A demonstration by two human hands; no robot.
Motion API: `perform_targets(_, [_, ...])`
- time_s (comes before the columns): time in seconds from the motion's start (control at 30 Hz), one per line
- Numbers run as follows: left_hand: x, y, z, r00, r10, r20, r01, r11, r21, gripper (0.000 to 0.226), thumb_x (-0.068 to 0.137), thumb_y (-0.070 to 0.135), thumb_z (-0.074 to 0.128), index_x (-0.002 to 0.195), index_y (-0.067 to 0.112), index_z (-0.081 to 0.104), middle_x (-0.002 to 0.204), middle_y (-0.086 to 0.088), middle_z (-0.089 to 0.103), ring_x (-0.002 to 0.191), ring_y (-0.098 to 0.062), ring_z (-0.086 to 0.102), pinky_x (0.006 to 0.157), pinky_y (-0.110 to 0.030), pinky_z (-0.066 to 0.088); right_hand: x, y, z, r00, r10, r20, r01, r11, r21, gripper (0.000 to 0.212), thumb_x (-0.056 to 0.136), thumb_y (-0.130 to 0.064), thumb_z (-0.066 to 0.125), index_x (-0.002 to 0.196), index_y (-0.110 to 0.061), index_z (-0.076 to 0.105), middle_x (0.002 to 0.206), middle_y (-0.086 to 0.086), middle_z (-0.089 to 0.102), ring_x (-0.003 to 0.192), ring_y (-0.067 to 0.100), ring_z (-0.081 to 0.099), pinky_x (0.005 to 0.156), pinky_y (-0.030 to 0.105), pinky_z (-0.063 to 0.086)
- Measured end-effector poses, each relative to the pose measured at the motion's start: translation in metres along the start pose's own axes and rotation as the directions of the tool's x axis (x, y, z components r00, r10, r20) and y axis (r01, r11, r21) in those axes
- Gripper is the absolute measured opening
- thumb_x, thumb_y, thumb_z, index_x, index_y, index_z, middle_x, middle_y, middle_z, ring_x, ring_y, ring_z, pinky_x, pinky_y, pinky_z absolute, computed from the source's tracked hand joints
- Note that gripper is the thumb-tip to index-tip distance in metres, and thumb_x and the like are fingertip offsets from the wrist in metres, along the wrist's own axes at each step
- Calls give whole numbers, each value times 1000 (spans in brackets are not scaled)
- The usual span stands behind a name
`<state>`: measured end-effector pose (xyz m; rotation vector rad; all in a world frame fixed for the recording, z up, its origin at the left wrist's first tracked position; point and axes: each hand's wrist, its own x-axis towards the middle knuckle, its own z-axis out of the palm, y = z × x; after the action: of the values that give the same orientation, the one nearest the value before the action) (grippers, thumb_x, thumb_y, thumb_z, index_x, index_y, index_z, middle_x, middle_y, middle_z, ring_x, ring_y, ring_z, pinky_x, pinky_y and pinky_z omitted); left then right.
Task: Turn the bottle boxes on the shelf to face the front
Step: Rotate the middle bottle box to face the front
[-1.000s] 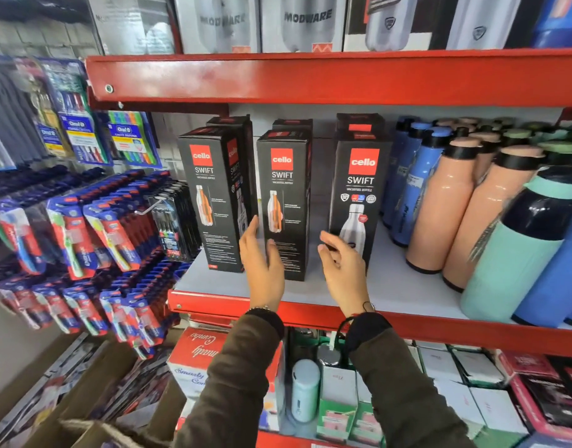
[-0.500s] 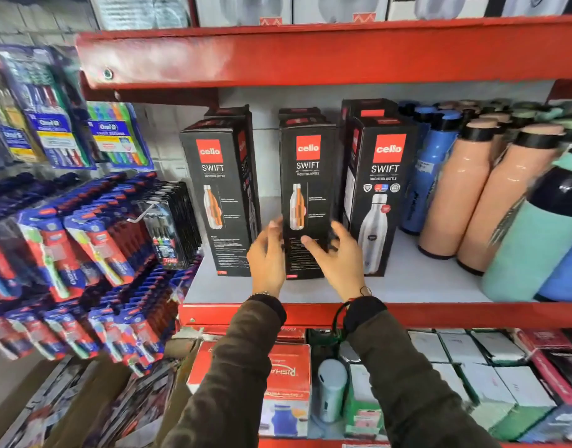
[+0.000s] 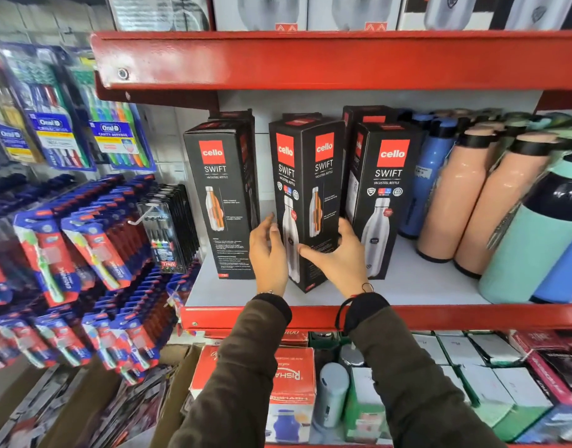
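Note:
Three black Cello Swift bottle boxes stand in a front row on the white shelf (image 3: 417, 286). The middle box (image 3: 305, 176) stands corner-forward, showing two faces at once. My left hand (image 3: 268, 253) presses its left face and my right hand (image 3: 338, 257) wraps its right face and lower front, so both hands grip it. The left box (image 3: 218, 195) shows an orange-striped bottle picture. The right box (image 3: 383, 195) shows its silver-bottle face forward. More black boxes stand behind them, mostly hidden.
Peach, blue and mint loose bottles (image 3: 491, 202) crowd the shelf's right side. A red upper shelf beam (image 3: 310, 59) hangs close overhead. Toothbrush packs (image 3: 84, 247) hang at left. Boxed goods (image 3: 291, 392) fill the shelf below.
Both hands closed in on the middle box and it has rotated from flat-on to corner-forward, bringing the silver-bottle face into sight on its left.

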<state>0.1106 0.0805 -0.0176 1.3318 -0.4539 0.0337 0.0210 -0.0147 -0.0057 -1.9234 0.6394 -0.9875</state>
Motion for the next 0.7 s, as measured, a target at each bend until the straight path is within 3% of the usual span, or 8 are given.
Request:
perform_targets(0.17, [9,-3,0,994,-67,88,56,992,117,36,106,21,42,137,12,58,141,-2,55,128,-11,49,109,-22,31,1,5,-6,997,18,71,-21,999,38,102,59,-53,83,145,-22,38,140,-3,55,130,16,51,110,37,42])
perform_targets(0.3, [4,-4,0,982,-134,136,127,990,58,39,107,24,39,143,17,51,125,18,52,120,-3,44,101,-16,29,0,5,-7,990,-27,137,15,996,89,102,68,-44,82,152,-28,26,150,-6,46,138,12,42,116,38,36])
perform_targets(0.4, [-1,-9,-1,983,-119,140,112,992,59,29,107,25,40,132,24,54,111,26,56,114,-5,49,96,-16,32,-1,4,-7,986,-77,147,67,995,76,95,80,-32,74,154,-33,15,156,-10,35,143,5,32,119,31,27])
perform_targets(0.47, [-4,-12,-1,987,-100,129,91,993,71,26,106,25,42,129,24,54,112,24,58,111,-4,52,95,-16,34,0,5,-8,983,-113,143,107,993,54,82,88,-24,67,155,-30,19,159,-9,31,145,4,27,120,30,24])
perform_targets(0.6, [-10,-13,-1,993,-44,112,36,997,70,25,106,22,45,129,24,54,113,24,60,107,3,57,89,-6,37,0,8,-7,976,-134,173,128,991,47,68,95,-18,58,152,-33,26,143,-20,43,133,6,46,111,22,36])
perform_targets(0.7, [-11,-12,-3,992,3,123,-15,996,89,29,105,19,45,133,23,53,117,19,61,104,21,55,86,5,36,-1,12,-4,978,-121,168,118,993,29,67,96,-15,56,152,-34,25,139,-14,49,127,15,55,107,29,41])
